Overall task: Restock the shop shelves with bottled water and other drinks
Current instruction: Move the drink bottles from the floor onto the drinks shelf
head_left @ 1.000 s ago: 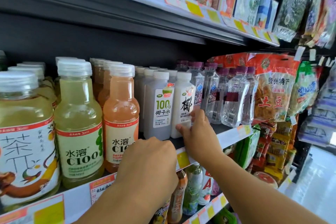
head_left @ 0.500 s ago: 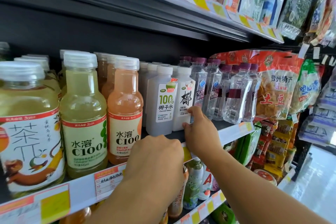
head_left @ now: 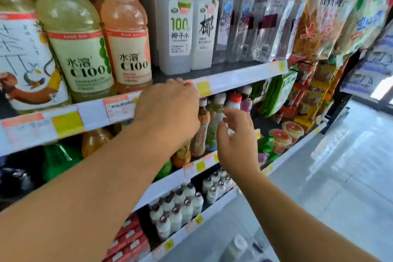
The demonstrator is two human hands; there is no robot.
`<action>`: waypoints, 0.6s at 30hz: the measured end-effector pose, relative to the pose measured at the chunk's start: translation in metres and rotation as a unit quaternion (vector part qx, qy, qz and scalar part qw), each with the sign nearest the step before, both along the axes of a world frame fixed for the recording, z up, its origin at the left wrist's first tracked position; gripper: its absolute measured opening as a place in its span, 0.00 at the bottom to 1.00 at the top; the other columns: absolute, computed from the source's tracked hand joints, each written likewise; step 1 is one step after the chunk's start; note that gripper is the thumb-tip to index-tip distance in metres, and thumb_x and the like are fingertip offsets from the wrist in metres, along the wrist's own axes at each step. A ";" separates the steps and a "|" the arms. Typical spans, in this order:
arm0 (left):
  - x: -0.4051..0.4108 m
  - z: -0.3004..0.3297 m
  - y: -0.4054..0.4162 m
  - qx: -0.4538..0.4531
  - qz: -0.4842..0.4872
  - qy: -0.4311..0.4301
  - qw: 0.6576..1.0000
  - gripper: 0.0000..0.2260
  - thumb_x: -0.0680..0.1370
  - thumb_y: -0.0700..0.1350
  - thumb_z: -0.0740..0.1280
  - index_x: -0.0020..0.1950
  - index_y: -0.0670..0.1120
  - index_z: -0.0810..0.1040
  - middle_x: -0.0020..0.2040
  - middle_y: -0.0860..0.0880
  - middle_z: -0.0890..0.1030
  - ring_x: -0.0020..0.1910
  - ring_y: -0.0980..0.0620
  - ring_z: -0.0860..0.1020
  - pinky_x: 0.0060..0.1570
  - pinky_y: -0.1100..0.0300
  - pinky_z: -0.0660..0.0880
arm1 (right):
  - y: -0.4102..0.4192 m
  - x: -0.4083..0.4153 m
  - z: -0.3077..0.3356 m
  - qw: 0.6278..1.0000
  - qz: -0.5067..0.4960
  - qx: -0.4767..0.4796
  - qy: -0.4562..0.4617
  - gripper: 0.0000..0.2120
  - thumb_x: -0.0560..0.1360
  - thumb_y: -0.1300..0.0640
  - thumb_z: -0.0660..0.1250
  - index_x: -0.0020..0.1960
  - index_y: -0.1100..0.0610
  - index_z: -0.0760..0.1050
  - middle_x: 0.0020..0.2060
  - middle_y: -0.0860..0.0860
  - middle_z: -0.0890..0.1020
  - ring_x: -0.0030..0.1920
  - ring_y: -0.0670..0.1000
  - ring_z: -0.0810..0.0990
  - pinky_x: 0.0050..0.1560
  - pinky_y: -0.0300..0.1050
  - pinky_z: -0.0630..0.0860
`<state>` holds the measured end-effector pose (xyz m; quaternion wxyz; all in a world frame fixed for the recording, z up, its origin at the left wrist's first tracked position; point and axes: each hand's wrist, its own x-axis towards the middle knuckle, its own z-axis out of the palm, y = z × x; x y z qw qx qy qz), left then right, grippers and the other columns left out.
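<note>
Both hands are held at the front of a stocked drinks shelf, and nothing is gripped.

The left hand (head_left: 168, 112) is laid over the shelf edge (head_left: 240, 78), fingers bent down onto the price strip. At its 4 o'clock the right hand (head_left: 236, 142) is held in mid-air, fingers loosely spread. At 12 o'clock from the left hand, two white coconut water bottles (head_left: 180, 27) are stood upright; clear water bottles (head_left: 244, 25) are ranged at their 3 o'clock, C100 bottles (head_left: 125, 34) at their 9 o'clock.
</note>
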<state>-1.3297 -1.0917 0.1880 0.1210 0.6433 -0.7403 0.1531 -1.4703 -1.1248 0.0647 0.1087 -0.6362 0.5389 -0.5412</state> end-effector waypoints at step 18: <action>0.004 -0.272 0.099 0.352 0.026 0.109 0.929 0.12 0.79 0.56 0.61 0.58 0.51 0.74 0.57 0.50 0.80 0.57 0.47 0.76 0.48 0.54 0.68 | 0.139 -0.082 -0.295 0.765 0.048 0.601 0.226 0.25 0.78 0.45 0.65 0.74 0.47 0.68 0.73 0.51 0.69 0.69 0.57 0.74 0.65 0.48 0.72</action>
